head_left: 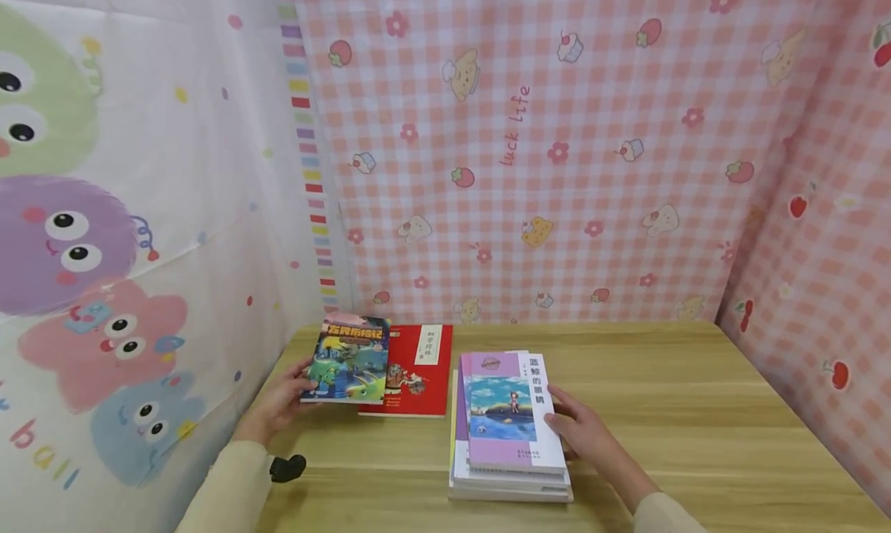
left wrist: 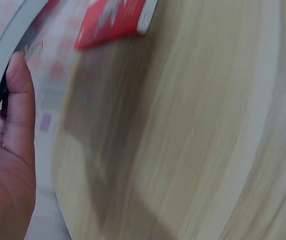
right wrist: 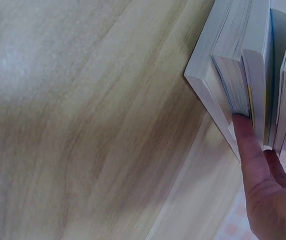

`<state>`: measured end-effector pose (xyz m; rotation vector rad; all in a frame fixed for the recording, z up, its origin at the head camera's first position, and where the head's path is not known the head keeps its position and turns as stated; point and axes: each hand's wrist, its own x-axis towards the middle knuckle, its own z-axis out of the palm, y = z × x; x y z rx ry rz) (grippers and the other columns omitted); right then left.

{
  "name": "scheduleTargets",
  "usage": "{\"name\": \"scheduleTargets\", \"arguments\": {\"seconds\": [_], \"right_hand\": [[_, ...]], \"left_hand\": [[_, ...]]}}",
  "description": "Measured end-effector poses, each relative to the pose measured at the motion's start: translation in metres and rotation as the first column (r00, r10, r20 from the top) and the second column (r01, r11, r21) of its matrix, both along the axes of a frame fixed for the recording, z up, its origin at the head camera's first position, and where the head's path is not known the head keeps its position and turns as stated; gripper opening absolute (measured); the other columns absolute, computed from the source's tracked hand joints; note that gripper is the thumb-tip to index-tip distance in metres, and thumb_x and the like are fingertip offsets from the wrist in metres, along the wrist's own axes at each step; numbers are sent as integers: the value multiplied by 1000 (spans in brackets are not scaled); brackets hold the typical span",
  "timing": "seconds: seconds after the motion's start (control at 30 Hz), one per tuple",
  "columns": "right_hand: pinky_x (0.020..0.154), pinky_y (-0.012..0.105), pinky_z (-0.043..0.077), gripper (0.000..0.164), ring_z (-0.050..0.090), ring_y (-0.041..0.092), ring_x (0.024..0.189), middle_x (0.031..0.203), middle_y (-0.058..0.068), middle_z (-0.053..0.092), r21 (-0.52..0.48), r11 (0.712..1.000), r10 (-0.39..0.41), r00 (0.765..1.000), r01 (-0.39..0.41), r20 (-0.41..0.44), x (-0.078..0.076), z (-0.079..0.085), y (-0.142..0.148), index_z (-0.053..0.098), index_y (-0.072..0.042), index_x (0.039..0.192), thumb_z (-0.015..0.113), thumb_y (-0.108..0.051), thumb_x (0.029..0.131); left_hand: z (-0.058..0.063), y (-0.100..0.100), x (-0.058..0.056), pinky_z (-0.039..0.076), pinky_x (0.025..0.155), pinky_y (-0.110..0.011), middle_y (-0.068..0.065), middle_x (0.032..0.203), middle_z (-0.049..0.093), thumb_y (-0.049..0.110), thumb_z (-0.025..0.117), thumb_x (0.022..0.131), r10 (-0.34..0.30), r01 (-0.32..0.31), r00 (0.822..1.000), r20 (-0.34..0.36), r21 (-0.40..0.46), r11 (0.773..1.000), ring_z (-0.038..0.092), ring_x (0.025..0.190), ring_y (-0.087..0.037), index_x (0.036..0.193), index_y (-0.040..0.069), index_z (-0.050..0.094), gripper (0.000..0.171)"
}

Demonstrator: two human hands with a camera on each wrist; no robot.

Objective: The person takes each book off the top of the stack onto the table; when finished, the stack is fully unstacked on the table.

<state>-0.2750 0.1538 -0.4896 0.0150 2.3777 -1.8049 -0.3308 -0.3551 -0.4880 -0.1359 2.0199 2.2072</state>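
Note:
My left hand [head_left: 281, 398] grips a comic-style book [head_left: 351, 363] with a green and blue dinosaur cover by its left edge, thumb on the front. That book is raised and overlaps the left part of a red book [head_left: 428, 374] lying on the table. In the left wrist view the thumb [left wrist: 20, 105] presses against the held book's pale edge [left wrist: 5, 45]. My right hand [head_left: 581, 428] touches the right side of a stack topped by a pink and white book [head_left: 504, 440] with a sea picture. Its extended fingers meet the page edges [right wrist: 233, 85] of the stacked books.
The stack and red book stand on a wood-grain table [head_left: 668, 394]. A pink checked curtain [head_left: 599, 270] hangs behind the table, and a white cartoon-print curtain [head_left: 230, 208] runs along the left. A black strap piece [head_left: 288, 468] sits at the left sleeve.

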Motion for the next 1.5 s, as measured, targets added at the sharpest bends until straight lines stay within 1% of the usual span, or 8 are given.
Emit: {"name": "scheduleTargets", "arguments": {"seconds": [0.37, 0.53, 0.63, 0.77, 0.87, 0.93, 1.27, 1.5], "right_hand": [[66, 46, 59, 58, 66, 26, 90, 145, 31, 41, -28, 1000, -11, 1000, 11, 6, 0, -3, 3, 37, -14, 154, 57, -11, 99], [68, 47, 59, 58, 65, 26, 91, 146, 30, 40, -29, 999, -15, 1000, 16, 11, -2, -3, 3, 37, -16, 154, 56, -12, 100], [68, 47, 59, 57, 65, 26, 91, 146, 30, 41, -25, 1000, -19, 1000, 19, 11, -1, -3, 3, 37, -15, 154, 56, -12, 100], [68, 46, 59, 57, 65, 26, 92, 147, 30, 40, -16, 1000, -18, 1000, 18, 13, 0, -2, 3, 37, -15, 154, 56, -12, 101], [69, 46, 59, 57, 66, 26, 92, 147, 30, 40, -16, 1000, -15, 1000, 15, 15, 0, -2, 3, 36, -15, 155, 56, -12, 101], [69, 46, 59, 58, 66, 26, 93, 147, 31, 40, -17, 1000, -15, 1000, 15, 13, 0, -2, 2, 36, -15, 155, 56, -12, 101], [70, 46, 59, 58, 65, 27, 94, 147, 31, 40, -16, 1000, -12, 1000, 12, 18, -1, -3, 1, 36, -16, 155, 56, -12, 100], [73, 45, 59, 59, 63, 26, 97, 149, 28, 39, 36, 999, -9, 999, 7, 49, -3, -1, 2, 35, -19, 156, 57, -19, 101]], "left_hand": [[-11, -26, -7, 58, 73, -34, -8, 107, 60, -7, 37, 98, 42, -39, 997, 66, -46, 998, 63, 83, -15, 157, -2, 7, 66], [-8, -24, -12, 57, 74, -33, -31, 132, 43, -5, 36, 98, 128, -114, 989, 73, -167, 979, 60, 83, -13, 156, -2, 9, 64], [-6, -20, -16, 56, 72, -30, -34, 142, 31, -3, 35, 99, 166, -148, 984, 59, -225, 963, 59, 82, -12, 156, -4, 12, 61], [-6, -12, -21, 51, 90, -39, -34, 148, 28, -3, 40, 99, 247, -243, 968, -35, -352, 904, 56, 110, -33, 152, -9, 21, 57], [-4, -6, -22, 34, 110, -51, -35, 151, 26, 0, 48, 98, 297, -309, 950, -100, -449, 838, 29, 138, -47, 150, -9, 26, 57], [-1, -4, -22, 25, 114, -56, -35, 153, 23, 2, 51, 98, 297, -317, 947, -120, -478, 819, 19, 142, -49, 151, -9, 26, 59], [8, 32, -25, 31, 111, -55, -35, 149, 28, 12, 54, 101, 234, -257, 966, -108, -457, 851, 32, 136, -47, 152, -7, 26, 61], [14, 68, -21, 45, 92, -49, -26, 131, 47, 15, 56, 101, 170, -228, 971, -166, -446, 865, 49, 113, -36, 144, -7, 40, 52]]}}
